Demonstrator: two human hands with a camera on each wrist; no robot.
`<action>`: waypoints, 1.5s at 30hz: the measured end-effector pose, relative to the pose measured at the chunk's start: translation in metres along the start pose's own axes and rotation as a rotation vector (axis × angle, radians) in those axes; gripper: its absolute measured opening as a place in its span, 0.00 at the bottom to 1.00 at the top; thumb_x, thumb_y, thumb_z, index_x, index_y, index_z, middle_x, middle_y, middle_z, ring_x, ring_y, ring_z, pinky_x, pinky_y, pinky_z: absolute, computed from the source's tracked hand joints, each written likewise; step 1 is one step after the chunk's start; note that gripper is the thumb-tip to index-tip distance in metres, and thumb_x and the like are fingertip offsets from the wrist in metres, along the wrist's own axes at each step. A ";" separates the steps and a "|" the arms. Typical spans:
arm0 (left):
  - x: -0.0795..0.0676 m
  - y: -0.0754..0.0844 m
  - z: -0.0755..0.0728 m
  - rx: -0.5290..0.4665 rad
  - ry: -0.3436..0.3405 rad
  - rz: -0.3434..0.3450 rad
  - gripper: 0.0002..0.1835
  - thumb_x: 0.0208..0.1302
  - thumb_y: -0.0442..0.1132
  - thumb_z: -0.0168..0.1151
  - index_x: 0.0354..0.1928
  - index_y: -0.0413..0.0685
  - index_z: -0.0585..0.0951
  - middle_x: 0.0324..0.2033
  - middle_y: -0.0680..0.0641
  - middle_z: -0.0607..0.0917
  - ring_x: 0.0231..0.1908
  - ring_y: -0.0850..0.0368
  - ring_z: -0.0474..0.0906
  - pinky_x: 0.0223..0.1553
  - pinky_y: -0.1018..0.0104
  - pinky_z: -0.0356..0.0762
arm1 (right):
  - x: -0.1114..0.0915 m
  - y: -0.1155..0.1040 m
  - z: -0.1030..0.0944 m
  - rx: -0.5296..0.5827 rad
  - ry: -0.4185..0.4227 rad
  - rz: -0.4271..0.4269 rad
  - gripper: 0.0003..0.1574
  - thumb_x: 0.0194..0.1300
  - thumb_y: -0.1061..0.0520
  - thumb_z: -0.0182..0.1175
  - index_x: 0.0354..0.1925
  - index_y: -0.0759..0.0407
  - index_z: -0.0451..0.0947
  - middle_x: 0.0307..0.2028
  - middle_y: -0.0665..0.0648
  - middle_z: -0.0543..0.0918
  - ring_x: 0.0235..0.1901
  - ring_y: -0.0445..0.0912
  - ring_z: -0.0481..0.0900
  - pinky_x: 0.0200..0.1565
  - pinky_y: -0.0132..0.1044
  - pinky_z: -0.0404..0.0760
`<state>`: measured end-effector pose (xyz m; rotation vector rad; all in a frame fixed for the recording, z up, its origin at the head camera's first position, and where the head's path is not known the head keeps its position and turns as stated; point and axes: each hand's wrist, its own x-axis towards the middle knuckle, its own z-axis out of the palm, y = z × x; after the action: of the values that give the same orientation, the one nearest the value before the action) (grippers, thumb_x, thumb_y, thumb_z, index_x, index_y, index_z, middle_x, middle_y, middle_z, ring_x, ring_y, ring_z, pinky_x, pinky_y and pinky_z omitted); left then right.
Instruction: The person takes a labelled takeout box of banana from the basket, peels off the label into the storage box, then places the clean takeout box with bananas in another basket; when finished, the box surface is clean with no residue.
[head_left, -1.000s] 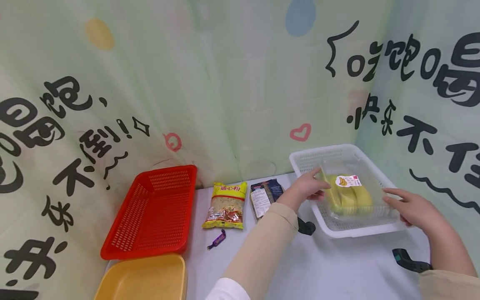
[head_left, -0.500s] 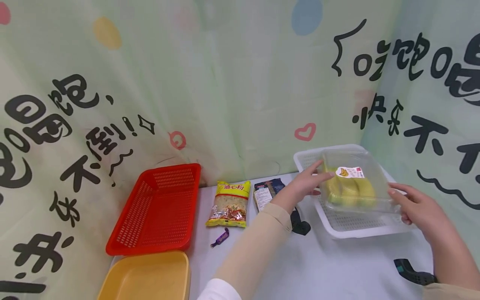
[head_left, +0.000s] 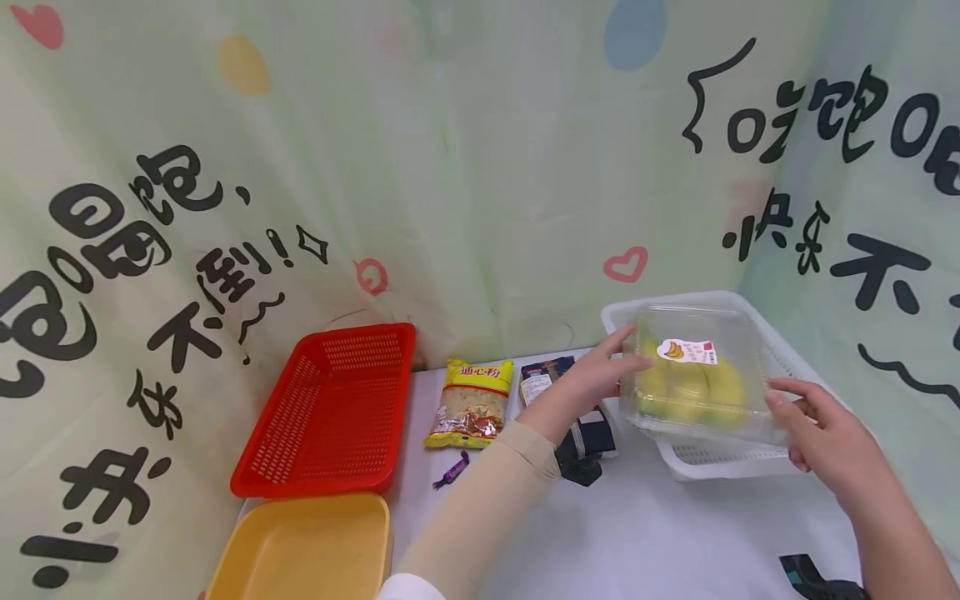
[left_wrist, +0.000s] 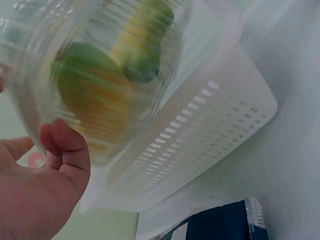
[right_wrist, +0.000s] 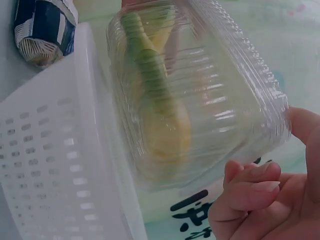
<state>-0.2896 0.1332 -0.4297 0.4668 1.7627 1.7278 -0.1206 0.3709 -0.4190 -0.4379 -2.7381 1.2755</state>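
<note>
"Call it for me: where's that clear container [head_left: 701, 375]?"

"I see it up in the air, over the front left part of the white basket [head_left: 720, 468], and it's tilted! Yellow fruit [head_left: 686, 396] inside, a banana label [head_left: 686, 351] on the lid."

"And the grip?"

"Two-sided! On my head view the left fingers [left_wrist: 67, 145] are curled in, nearly closed, pinching its left edge. Across from them the right fingers [right_wrist: 250, 195] bend onto the right edge, just the plastic between. No other object in either."

"Anything by the left arm?"

"A dark packet [head_left: 543, 371], partly hidden behind the wrist, lying on the tabletop [head_left: 645, 533]. Just left of it, a yellow-topped bag [head_left: 472, 404], and in front of that a little purple wrapped sweet [head_left: 451, 470]."

"Far left?"

"I've got a red basket [head_left: 330, 417], perforated all over, leaning up at an angle to my eye, with a yellow tub [head_left: 307, 542] right in front of it, cut off by the bottom of my picture. Behind everything, a pale green curtain [head_left: 517, 183] with big black lettering!"
</note>
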 end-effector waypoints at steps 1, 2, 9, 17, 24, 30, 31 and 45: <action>-0.003 -0.001 -0.003 -0.016 0.009 0.003 0.34 0.64 0.48 0.64 0.69 0.83 0.63 0.69 0.54 0.65 0.55 0.57 0.75 0.57 0.52 0.76 | -0.001 -0.001 0.002 0.013 -0.010 -0.017 0.44 0.74 0.33 0.41 0.74 0.59 0.53 0.38 0.61 0.72 0.24 0.48 0.71 0.26 0.34 0.72; -0.005 -0.002 -0.007 -0.032 0.017 0.002 0.34 0.64 0.48 0.64 0.69 0.83 0.64 0.70 0.54 0.64 0.57 0.57 0.74 0.59 0.51 0.75 | -0.002 -0.002 0.004 0.029 -0.022 -0.042 0.42 0.75 0.34 0.41 0.74 0.59 0.54 0.36 0.59 0.72 0.24 0.48 0.72 0.26 0.34 0.73; -0.027 -0.011 -0.035 -0.084 0.018 0.006 0.30 0.65 0.43 0.61 0.67 0.80 0.69 0.69 0.55 0.67 0.58 0.56 0.72 0.61 0.45 0.71 | 0.002 -0.002 0.006 0.144 -0.074 -0.238 0.28 0.80 0.45 0.39 0.72 0.52 0.59 0.35 0.39 0.79 0.22 0.49 0.74 0.26 0.35 0.76; -0.059 -0.022 -0.067 0.004 0.029 0.033 0.31 0.61 0.37 0.57 0.66 0.73 0.74 0.65 0.55 0.74 0.59 0.57 0.71 0.59 0.54 0.73 | 0.016 -0.005 0.008 0.102 -0.030 -0.204 0.32 0.78 0.40 0.38 0.69 0.57 0.62 0.38 0.39 0.78 0.28 0.47 0.77 0.33 0.26 0.76; -0.091 -0.019 -0.091 0.002 -0.051 0.004 0.32 0.58 0.35 0.52 0.63 0.75 0.75 0.60 0.57 0.76 0.41 0.55 0.76 0.31 0.67 0.76 | 0.031 -0.014 0.021 0.169 -0.141 -0.200 0.33 0.78 0.39 0.40 0.67 0.60 0.64 0.42 0.39 0.77 0.36 0.38 0.80 0.39 0.23 0.80; -0.116 -0.021 -0.103 0.080 -0.083 -0.035 0.30 0.62 0.38 0.52 0.64 0.76 0.75 0.64 0.58 0.74 0.44 0.54 0.80 0.37 0.63 0.83 | 0.035 -0.027 0.041 0.319 -0.379 -0.244 0.30 0.78 0.44 0.43 0.68 0.61 0.64 0.49 0.40 0.76 0.43 0.38 0.80 0.44 0.28 0.82; -0.119 -0.022 -0.104 0.101 -0.075 -0.031 0.29 0.62 0.38 0.53 0.64 0.75 0.75 0.64 0.59 0.74 0.45 0.55 0.80 0.38 0.64 0.83 | 0.034 -0.030 0.046 0.332 -0.406 -0.249 0.30 0.78 0.45 0.44 0.68 0.60 0.64 0.51 0.40 0.75 0.45 0.38 0.79 0.45 0.28 0.82; -0.142 -0.034 -0.126 0.049 -0.222 0.004 0.30 0.64 0.37 0.54 0.70 0.61 0.71 0.63 0.49 0.75 0.46 0.54 0.82 0.41 0.62 0.85 | 0.029 -0.042 0.091 0.531 -0.632 -0.147 0.30 0.76 0.47 0.49 0.71 0.53 0.64 0.52 0.38 0.80 0.45 0.41 0.83 0.44 0.39 0.85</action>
<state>-0.2588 -0.0564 -0.4428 0.6570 1.6479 1.5720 -0.1759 0.2870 -0.4468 0.2553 -2.5930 2.3035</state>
